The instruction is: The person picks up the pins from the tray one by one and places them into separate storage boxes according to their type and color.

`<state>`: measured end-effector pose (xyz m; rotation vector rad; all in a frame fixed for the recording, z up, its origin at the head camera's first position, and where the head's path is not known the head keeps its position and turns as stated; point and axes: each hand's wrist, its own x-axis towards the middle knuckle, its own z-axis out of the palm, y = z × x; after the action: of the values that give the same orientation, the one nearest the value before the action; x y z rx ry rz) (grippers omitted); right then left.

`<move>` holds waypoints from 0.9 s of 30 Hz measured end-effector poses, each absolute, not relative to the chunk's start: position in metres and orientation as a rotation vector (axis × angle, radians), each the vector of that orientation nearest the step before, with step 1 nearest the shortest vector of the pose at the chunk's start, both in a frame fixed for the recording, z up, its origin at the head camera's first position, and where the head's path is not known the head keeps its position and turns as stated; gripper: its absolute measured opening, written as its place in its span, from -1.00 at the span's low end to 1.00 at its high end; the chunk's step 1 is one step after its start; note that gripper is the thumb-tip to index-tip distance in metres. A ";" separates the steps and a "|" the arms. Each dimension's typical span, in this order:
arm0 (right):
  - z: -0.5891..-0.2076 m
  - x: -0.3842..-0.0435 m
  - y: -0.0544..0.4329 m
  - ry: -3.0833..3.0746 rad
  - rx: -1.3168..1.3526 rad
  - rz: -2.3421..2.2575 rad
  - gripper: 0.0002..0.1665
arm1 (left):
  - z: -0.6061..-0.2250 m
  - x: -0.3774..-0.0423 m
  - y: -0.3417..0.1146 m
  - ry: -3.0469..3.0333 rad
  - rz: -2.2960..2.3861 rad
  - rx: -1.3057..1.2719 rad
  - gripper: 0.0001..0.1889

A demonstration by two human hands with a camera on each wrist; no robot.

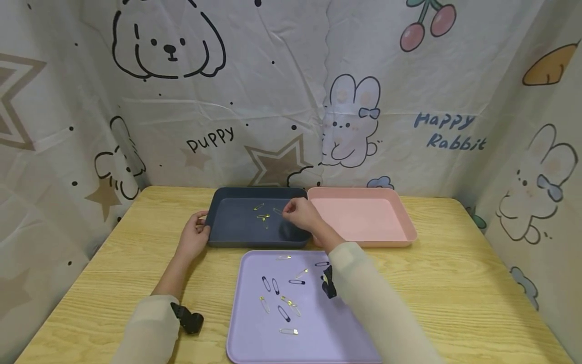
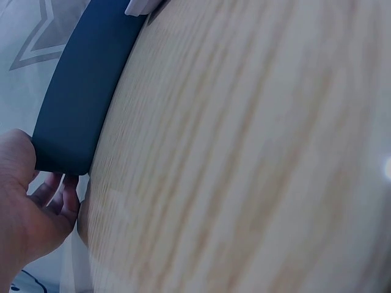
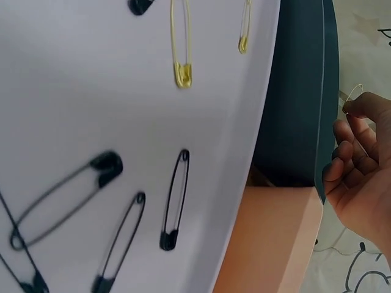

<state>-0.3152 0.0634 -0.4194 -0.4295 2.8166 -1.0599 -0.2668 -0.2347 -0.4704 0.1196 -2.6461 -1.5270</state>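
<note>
Over the right part of the dark blue tray (image 1: 236, 237), my right hand (image 1: 301, 214) pinches a safety pin (image 3: 354, 91) between thumb and fingertips. The pin looks thin and yellowish in the right wrist view. Several gold safety pins (image 1: 262, 216) lie inside that tray. My left hand (image 1: 193, 236) holds the tray's left edge, thumb at the rim and fingers against the outer side in the left wrist view. Nearer me, a lilac tray (image 1: 254, 349) carries gold safety pins (image 3: 183, 75) and black safety pins (image 3: 169, 239), lying scattered.
A pink tray (image 1: 359, 217) stands right beside the dark blue one. All the trays rest on a wood-grain table (image 1: 454, 283). A printed cloth (image 1: 273, 91) hangs behind and at the sides. My right forearm passes over the lilac tray's right part and hides some of it.
</note>
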 end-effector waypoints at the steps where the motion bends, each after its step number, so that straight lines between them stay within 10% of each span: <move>1: -0.420 -0.315 0.062 2.818 -0.424 -1.055 -0.86 | -0.470 -0.267 -0.235 -2.645 -1.529 0.118 -0.55; 27: -0.435 -0.314 0.050 2.874 -0.399 -0.972 -0.86 | -0.469 -0.266 -0.235 -2.638 -1.553 0.122 -0.55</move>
<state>-0.3138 0.0497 -0.4345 -0.3991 2.8739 -0.9720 -0.2659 -0.2348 -0.4687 0.1224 -2.6378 -1.5530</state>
